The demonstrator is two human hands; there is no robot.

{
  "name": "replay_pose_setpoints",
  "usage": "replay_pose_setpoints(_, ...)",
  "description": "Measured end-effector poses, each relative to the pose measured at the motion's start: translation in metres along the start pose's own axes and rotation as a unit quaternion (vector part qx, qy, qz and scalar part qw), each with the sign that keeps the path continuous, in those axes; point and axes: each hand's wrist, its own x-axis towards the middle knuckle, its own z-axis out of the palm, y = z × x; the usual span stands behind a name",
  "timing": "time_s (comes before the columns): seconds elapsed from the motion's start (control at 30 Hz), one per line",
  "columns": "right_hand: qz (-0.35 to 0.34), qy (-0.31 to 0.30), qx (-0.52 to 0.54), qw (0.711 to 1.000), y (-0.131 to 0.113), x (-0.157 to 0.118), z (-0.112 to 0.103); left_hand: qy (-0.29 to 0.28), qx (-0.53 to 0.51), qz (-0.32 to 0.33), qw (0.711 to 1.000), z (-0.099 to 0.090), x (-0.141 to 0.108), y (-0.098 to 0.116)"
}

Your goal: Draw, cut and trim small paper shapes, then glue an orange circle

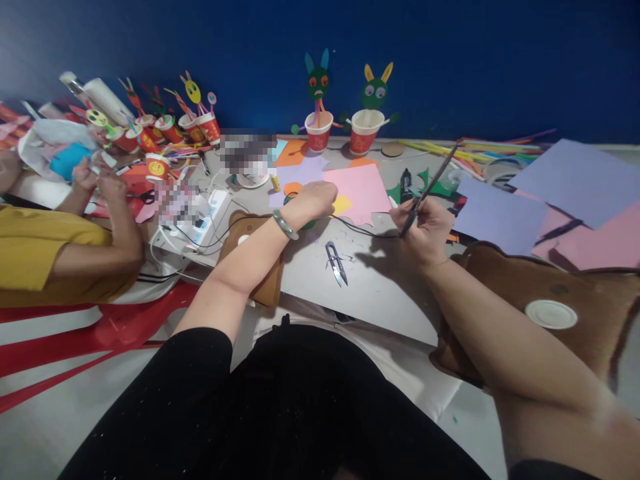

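My left hand (317, 202), with a jade-green bangle (285, 225) at the wrist, is low over the table with its fingers pressed together. Whatever they pinch is too small to make out. A piece of yellow paper (343, 204) lies beside the fingertips, and green paper shows partly under the wrist. My right hand (427, 230) is closed round a long, thin dark tool (436, 179) that points up and away. A black cord (363, 231) runs between both hands, seeming to meet the tool's lower end. Thread snips (336, 264) lie on the table between my forearms.
Two cup puppets (319, 133) stand against the blue wall. Pink paper (357, 192) and purple sheets (493, 213) cover much of the table. A power strip (213, 217) with cables lies left. Brown cushions (590, 353) hang over the edge. A co-worker in a yellow shirt (55, 247) sits left.
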Motion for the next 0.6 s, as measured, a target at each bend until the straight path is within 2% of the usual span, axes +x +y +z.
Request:
replay_pose_setpoints(0.17, 0.004, 0.011, 0.008, 1.000, 0.006, 0.000, 0.000, 0.040, -0.021, -0.030, 0.999, 0.017, 0.029, -0.002)
replay_pose_setpoints(0.33, 0.000, 0.012, 0.035, 0.999, 0.016, -0.001, -0.001, 0.069, -0.062, -0.032, 0.995, 0.025, 0.042, -0.013)
replay_pose_setpoints(0.6, 0.000, -0.002, 0.012, 1.000, 0.006, -0.002, -0.002, 0.040, -0.084, -0.006, 0.996, 0.029, 0.047, -0.015)
